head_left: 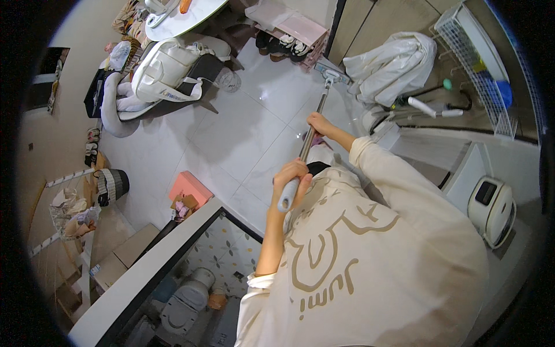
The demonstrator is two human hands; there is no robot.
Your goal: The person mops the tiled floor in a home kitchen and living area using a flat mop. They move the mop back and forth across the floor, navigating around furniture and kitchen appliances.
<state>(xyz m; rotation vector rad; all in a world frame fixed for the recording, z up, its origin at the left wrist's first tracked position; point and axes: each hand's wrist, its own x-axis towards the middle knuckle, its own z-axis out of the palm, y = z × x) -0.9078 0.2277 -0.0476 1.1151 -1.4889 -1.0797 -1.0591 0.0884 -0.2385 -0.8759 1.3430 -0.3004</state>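
A mop with a metal pole (321,103) slants away across the floor in front of me. My left hand (291,175) is wrapped round its upper end, just below the grey plastic grip end (287,197). Farther down the pole, my right hand (321,124) grips it too. The flat mop head (332,74) rests on the white tiled floor (243,143), between a pink shoe rack (303,28) and a large white plastic-covered bundle (394,65). My foot is partly hidden behind the pole.
A chair holding a white backpack (167,73) stands at upper left, near a round table (190,19). A pink box (189,189) lies by the bathroom wall, and a toilet (184,306) shows beyond it. To my right are a wire rack (472,73) and a rice cooker (490,208) on a counter.
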